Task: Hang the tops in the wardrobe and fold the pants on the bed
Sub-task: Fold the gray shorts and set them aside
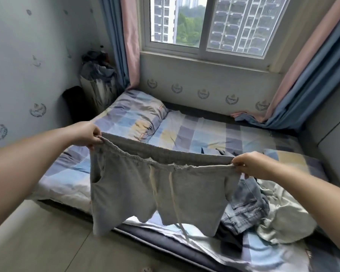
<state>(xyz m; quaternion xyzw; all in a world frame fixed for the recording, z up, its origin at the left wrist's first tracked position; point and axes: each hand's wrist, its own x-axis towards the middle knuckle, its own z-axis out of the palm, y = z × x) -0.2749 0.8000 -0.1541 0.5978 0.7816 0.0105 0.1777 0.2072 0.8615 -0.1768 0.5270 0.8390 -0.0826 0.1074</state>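
Fingers point(98, 139) of your left hand point(84, 134) pinch 1 end of the waistband, and your right hand point(249, 163) pinches the other end the same way, so both hands are clamped on the grey shorts point(145, 185). The shorts hang in the air in front of you, above the near edge of the bed point(194, 132), waistband stretched nearly taut between your hands and the 2 legs dangling free. A pale drawstring point(173, 191) trails down the front, past the hem.

The cloth looks like soft jersey: light, limp, unlikely to slip, and with no stiffness to hold a crease by itself. Expect it to sag wherever you let go. The waistband corners you hold now are the firmest place to grip, since the elastic gives your fingers something to bite on. To fold, you would probably lay the shorts flat on the bed and tuck the drawstring in so it does not stray.

To your right on the bed lie crumpled jeans point(247, 209) and a pale green garment point(287, 216), touching each other. A pillow point(132, 114) sits at the bed's far left.
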